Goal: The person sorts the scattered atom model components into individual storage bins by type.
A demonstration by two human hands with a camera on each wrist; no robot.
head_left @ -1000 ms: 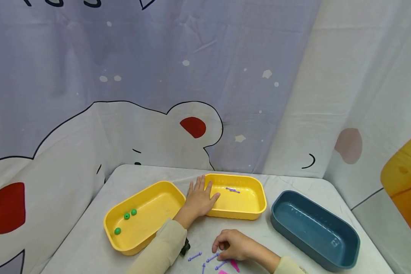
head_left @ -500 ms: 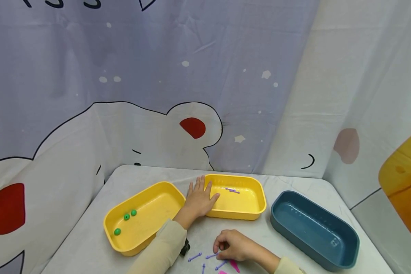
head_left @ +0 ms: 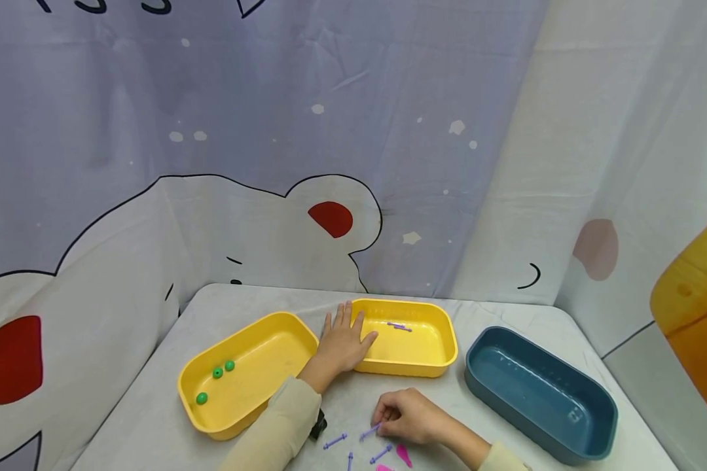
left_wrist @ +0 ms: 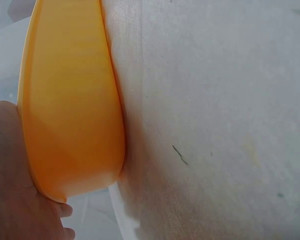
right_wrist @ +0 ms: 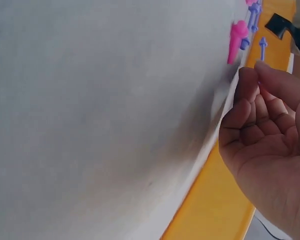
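My right hand [head_left: 411, 416] pinches a small purple rod with knobbed ends [head_left: 369, 432] between thumb and fingertips, just above the table. In the right wrist view that rod [right_wrist: 263, 48] sticks out past the thumb tip. Several similar purple rods [head_left: 334, 441] lie on the table close by, beside pink pieces [head_left: 404, 455]. My left hand [head_left: 341, 345] rests with spread fingers on the left end of a yellow tray [head_left: 412, 363], which holds purple rods [head_left: 399, 326]. The left wrist view shows this hand [left_wrist: 15, 190] against the tray's outer wall [left_wrist: 72, 105].
Another yellow tray [head_left: 271, 356] stands at the left with green beads [head_left: 217, 372] in it. A dark blue tray [head_left: 536, 386] stands at the right. A black strap piece [head_left: 318, 425] shows at the left wrist. Printed cloth [head_left: 424, 163] hangs behind the table.
My right hand has risen slightly from the table and away from the other rods, bringing the pinched purple rod with it. The left hand stays on the tray.
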